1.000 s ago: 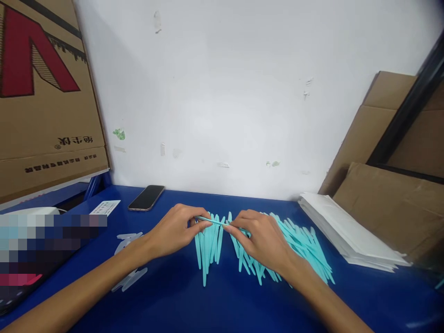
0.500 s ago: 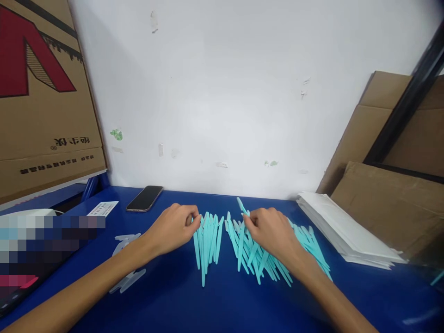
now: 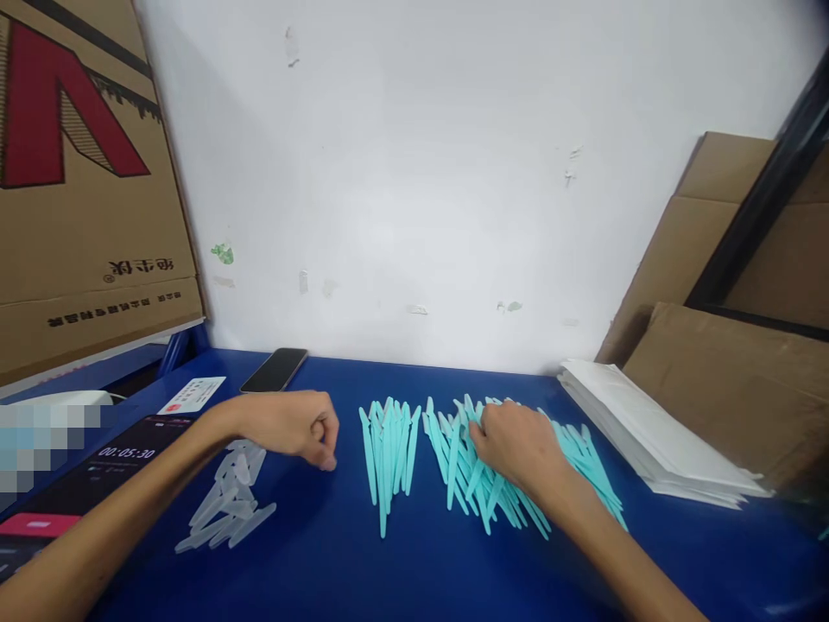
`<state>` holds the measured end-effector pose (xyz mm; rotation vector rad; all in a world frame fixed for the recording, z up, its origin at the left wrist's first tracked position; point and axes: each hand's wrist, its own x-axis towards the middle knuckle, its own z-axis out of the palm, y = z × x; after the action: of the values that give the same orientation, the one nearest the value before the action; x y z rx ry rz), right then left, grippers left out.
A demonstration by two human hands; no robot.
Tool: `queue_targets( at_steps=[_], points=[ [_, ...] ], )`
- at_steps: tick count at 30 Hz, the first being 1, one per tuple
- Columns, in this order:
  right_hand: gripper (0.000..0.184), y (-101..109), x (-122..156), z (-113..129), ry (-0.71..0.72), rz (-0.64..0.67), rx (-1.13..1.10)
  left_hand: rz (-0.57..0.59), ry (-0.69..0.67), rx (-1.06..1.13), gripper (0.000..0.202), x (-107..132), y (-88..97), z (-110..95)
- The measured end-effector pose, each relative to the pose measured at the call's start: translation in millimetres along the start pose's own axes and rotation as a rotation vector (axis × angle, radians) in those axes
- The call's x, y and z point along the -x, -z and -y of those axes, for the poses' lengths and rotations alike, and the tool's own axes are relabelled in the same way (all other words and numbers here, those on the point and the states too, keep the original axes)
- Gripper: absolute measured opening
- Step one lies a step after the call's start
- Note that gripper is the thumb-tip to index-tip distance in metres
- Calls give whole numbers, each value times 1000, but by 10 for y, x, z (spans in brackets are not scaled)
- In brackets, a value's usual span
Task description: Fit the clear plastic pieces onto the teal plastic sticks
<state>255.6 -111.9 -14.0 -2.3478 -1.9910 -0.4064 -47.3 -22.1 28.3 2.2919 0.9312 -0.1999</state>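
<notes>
My left hand (image 3: pixel 301 428) hovers above the table between two groups of objects, its fingers curled closed; whatever they may hold is hidden. Below and left of it lies a loose heap of translucent plastic caps (image 3: pixel 237 501), partly covered by my forearm. A narrow bunch of turquoise eyebrow razors (image 3: pixel 389 449) is in the middle, apart from both hands. My right hand (image 3: pixel 518 441) rests over a wider spread of turquoise eyebrow razors (image 3: pixel 453 462), fingers bent down among their upper ends. Its fingertips are mostly out of sight.
A dark phone (image 3: pixel 275 370) lies at the back left, near a printed card (image 3: pixel 193 395). Another device showing a timer (image 3: pixel 123 453) is under my left forearm. White envelopes (image 3: pixel 654 432) are stacked at right beside cardboard (image 3: pixel 731 380). A large carton (image 3: pixel 97 225) stands at left.
My left hand has moved left, away from the middle bunch. My right hand has moved slightly right and down into the razor spread; the razor sticking up from its fingers no longer shows there.
</notes>
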Motion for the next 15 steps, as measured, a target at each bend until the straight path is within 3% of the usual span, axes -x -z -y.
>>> queue_targets(
  at_steps=[2,4,7,10,15],
  points=[
    [46,-1,-4,-19,-22,-20,-2,172,35,42,22,117,113,32],
    [56,15,-6,-27,-41,-54,4,233,49,60,33,199,174,43],
    [64,64,4,10,-31,-113,-17,215,88,40,44,247,173,34],
    [64,102,38,110,27,-160,-122,199,143,-34,43,222,105,44],
    [56,89,136,291,270,-191,-297,186,177,-121,31,122,-7,147]
  ],
)
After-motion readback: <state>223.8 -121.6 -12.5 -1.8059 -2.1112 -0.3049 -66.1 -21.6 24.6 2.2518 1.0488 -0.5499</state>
